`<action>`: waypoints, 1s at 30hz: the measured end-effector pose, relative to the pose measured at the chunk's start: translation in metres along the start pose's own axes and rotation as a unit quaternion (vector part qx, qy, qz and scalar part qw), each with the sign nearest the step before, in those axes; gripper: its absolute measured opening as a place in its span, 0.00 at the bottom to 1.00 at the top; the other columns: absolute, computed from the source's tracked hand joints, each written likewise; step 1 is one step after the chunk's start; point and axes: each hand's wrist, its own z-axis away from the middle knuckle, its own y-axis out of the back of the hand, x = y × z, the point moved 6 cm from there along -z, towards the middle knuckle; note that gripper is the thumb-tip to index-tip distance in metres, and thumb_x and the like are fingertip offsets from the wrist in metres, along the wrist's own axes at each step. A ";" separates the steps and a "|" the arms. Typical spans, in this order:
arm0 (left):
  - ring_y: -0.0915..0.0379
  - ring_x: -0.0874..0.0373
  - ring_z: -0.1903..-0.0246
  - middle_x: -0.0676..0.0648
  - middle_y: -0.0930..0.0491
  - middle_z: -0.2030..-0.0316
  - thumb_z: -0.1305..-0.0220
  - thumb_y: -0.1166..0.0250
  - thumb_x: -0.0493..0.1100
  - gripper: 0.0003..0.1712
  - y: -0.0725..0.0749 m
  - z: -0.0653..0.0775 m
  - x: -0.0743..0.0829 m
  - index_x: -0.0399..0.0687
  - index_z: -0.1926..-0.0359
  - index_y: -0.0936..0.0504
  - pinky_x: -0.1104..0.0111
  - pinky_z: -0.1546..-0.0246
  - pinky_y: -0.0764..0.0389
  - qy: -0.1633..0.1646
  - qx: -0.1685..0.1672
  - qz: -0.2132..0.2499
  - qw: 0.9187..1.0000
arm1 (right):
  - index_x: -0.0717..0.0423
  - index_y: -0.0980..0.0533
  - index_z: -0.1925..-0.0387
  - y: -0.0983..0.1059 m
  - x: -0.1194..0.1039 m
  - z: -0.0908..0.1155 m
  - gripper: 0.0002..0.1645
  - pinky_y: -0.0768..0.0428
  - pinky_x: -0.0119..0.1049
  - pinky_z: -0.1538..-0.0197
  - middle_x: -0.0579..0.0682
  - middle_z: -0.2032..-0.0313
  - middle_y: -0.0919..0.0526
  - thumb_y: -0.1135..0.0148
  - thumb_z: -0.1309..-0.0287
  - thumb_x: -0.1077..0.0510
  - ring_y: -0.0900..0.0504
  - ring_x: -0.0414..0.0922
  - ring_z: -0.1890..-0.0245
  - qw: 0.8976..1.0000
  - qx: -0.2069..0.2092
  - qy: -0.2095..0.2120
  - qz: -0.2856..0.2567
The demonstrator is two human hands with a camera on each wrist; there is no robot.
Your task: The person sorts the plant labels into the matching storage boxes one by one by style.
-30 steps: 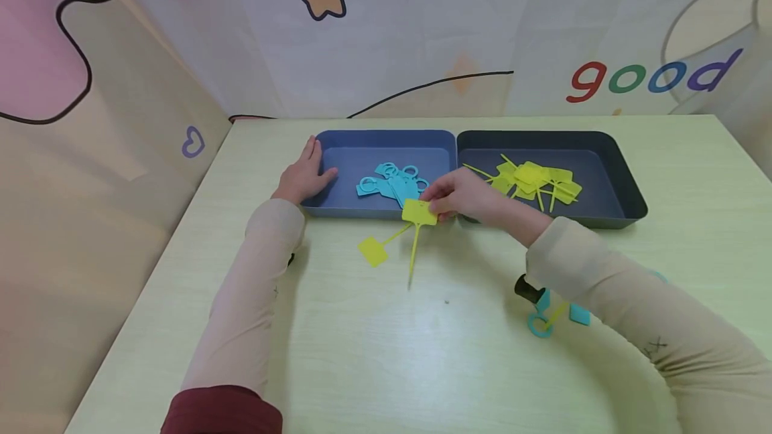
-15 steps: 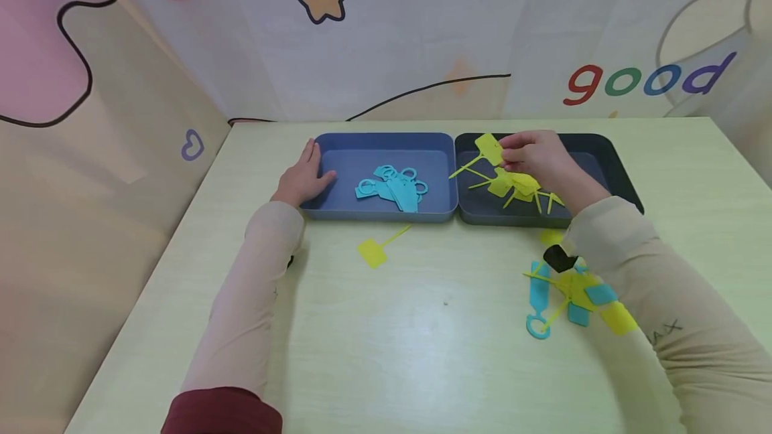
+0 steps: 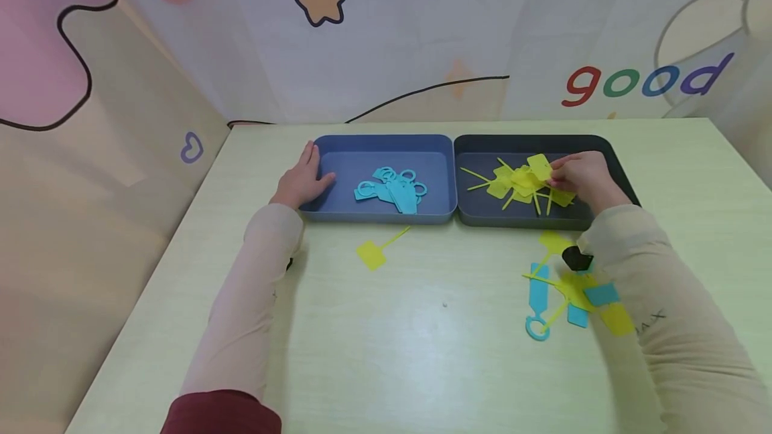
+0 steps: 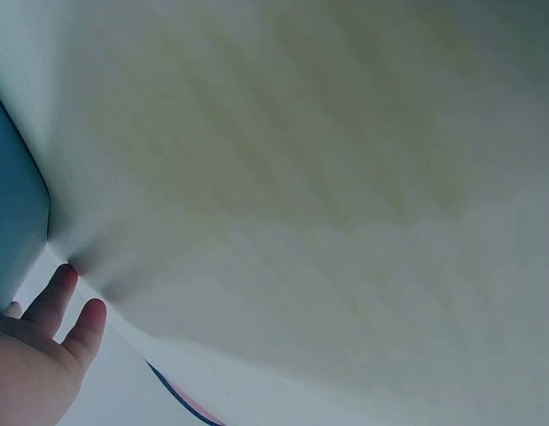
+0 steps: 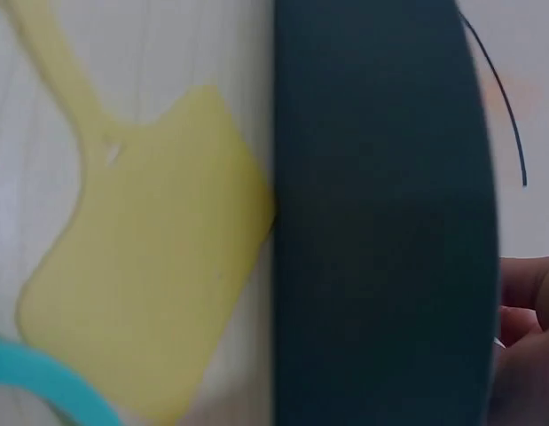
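Note:
My left hand rests with straight fingers along the left end of the blue tray; its fingertips also show beside the blue wall in the left wrist view. Inside that tray lies a heap of light-blue ring tags. Over the dark tray, my right hand pinches a yellow plant tag by its flat square end, right at the pile of yellow plant tags. In the right wrist view the dark tray's wall covers most of that hand and all of the held tag.
One yellow tag lies alone in front of the blue tray. Near the right forearm, mixed yellow tags and light-blue ring tags overlap on the table. A printed cloth stands behind the trays.
My right hand has carried the yellow plant tag from in front of the blue tray rightward, then down to the pile in the dark tray. My left hand has stayed in place.

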 end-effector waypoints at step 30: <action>0.53 0.44 0.35 0.44 0.73 0.31 0.37 0.56 0.59 0.46 0.002 0.003 0.002 0.40 0.32 0.68 0.52 0.42 0.40 -0.004 0.002 -0.007 1.000 | 0.69 0.28 0.61 0.007 0.007 -0.002 0.14 0.23 0.29 0.76 0.43 0.91 0.29 0.44 0.51 0.67 0.25 0.37 0.88 0.998 0.036 -0.026 0.051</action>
